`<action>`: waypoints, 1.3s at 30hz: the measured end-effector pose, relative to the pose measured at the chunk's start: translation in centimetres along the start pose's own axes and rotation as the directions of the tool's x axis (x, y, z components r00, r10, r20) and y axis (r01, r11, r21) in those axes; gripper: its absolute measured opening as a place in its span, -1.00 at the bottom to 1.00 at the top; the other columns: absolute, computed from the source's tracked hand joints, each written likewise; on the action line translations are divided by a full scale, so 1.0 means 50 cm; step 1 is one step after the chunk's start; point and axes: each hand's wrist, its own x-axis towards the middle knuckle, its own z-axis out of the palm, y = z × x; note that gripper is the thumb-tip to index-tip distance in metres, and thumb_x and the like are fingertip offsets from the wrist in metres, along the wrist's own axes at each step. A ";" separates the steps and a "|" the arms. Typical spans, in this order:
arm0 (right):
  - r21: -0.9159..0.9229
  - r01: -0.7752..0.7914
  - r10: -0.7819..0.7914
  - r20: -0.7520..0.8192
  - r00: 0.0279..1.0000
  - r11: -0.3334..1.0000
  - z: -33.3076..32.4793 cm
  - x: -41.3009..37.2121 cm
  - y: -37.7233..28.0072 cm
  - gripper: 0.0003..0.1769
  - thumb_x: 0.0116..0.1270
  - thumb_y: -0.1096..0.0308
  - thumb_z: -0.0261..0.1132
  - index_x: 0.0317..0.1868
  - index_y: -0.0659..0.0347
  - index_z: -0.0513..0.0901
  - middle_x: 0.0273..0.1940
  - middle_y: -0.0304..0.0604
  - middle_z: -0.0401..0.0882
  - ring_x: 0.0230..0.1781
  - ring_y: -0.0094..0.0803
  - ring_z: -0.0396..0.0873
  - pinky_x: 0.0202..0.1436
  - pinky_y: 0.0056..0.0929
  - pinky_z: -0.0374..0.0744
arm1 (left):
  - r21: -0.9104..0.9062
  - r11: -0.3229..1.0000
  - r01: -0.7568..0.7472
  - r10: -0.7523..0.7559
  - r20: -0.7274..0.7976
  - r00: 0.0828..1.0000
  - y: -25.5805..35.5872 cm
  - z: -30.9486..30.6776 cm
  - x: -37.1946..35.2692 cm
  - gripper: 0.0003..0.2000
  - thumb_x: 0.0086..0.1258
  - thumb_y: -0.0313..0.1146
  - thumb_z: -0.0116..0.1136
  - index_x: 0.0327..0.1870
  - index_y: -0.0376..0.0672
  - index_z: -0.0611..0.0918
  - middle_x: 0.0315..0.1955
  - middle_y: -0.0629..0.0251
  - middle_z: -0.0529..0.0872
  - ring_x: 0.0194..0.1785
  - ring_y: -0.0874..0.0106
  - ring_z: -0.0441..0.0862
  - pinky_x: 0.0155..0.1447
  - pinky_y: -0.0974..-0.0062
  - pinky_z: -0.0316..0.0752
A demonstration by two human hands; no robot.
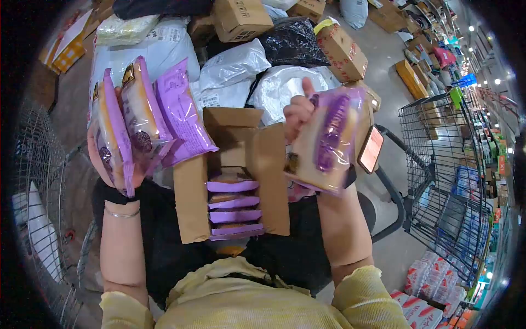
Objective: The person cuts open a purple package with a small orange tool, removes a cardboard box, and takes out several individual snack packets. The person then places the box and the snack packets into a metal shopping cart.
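Note:
My left hand (140, 168) is closed around three purple-and-clear packs of bread (143, 104), standing side by side and partly hiding the fingers. At the right, my right hand (298, 113) grips another bread pack (327, 137) by its edge, slightly blurred; its clear front with purple print faces me. Between my hands an open cardboard box (192, 205) rests at my lap. Several more purple bread packs (234, 203) stand in a row in its near part, while the far part shows bare cardboard.
Grey and black parcels (233, 66) and cardboard cartons (241, 19) are piled ahead. A wire shopping cart (444, 181) stands at the right, a phone (371, 149) near its handle. Another wire cart (41, 219) is at the left. Red-and-white packages (430, 279) lie at lower right.

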 end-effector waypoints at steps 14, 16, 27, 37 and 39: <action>-0.602 0.101 -0.334 -0.289 0.897 0.792 0.024 0.006 0.029 -0.63 0.52 0.06 0.05 0.12 0.13 0.48 -0.13 -0.19 0.60 -0.10 -0.24 0.59 0.03 -0.13 0.59 | -0.598 0.760 0.255 -0.106 0.272 0.956 -0.004 -0.049 0.007 -0.37 0.55 0.01 -0.33 0.51 -0.22 0.16 0.45 0.12 0.28 0.51 0.20 0.21 0.56 0.16 0.07; -0.643 0.112 -0.388 -0.307 0.869 0.758 0.024 0.016 0.043 -0.52 0.51 -0.11 -0.02 0.08 0.12 0.48 -0.15 -0.16 0.60 -0.12 -0.25 0.60 0.03 -0.14 0.59 | -0.608 0.753 0.251 -0.092 0.280 0.956 -0.004 -0.050 0.006 -0.37 0.55 0.01 -0.32 0.51 -0.22 0.16 0.45 0.13 0.28 0.50 0.20 0.22 0.56 0.16 0.07; -0.510 0.157 -0.355 -0.317 0.879 0.845 -0.032 0.006 0.038 -0.44 0.50 -0.18 -0.02 0.04 0.18 0.51 -0.09 -0.04 0.62 -0.04 -0.02 0.57 0.06 0.00 0.55 | 0.594 0.726 -0.348 0.242 0.254 0.937 -0.002 -0.048 0.003 -0.37 0.53 0.05 -0.29 0.48 -0.20 0.22 0.43 0.15 0.33 0.46 0.25 0.30 0.49 0.18 0.23; -0.918 0.175 -0.429 0.006 0.903 0.356 -0.019 0.030 0.105 -0.88 0.49 0.40 0.20 -0.05 0.20 0.49 -0.21 -0.29 0.53 -0.19 -0.61 0.48 -0.07 -0.59 0.49 | -0.149 0.955 0.255 -0.295 -0.431 0.853 0.046 0.052 0.013 -0.39 0.52 0.03 -0.27 0.46 -0.19 0.26 0.41 0.15 0.35 0.45 0.23 0.32 0.46 0.18 0.29; -0.997 0.062 -0.394 0.072 0.917 -0.037 -0.020 0.033 0.105 -0.89 0.45 0.42 0.24 -0.07 0.22 0.53 -0.19 -0.31 0.53 -0.21 -0.61 0.47 -0.10 -0.63 0.46 | -0.645 0.674 0.359 -0.150 0.357 0.922 0.019 -0.029 0.021 -0.40 0.51 0.01 -0.26 0.45 -0.19 0.28 0.39 0.16 0.39 0.43 0.21 0.35 0.46 0.17 0.29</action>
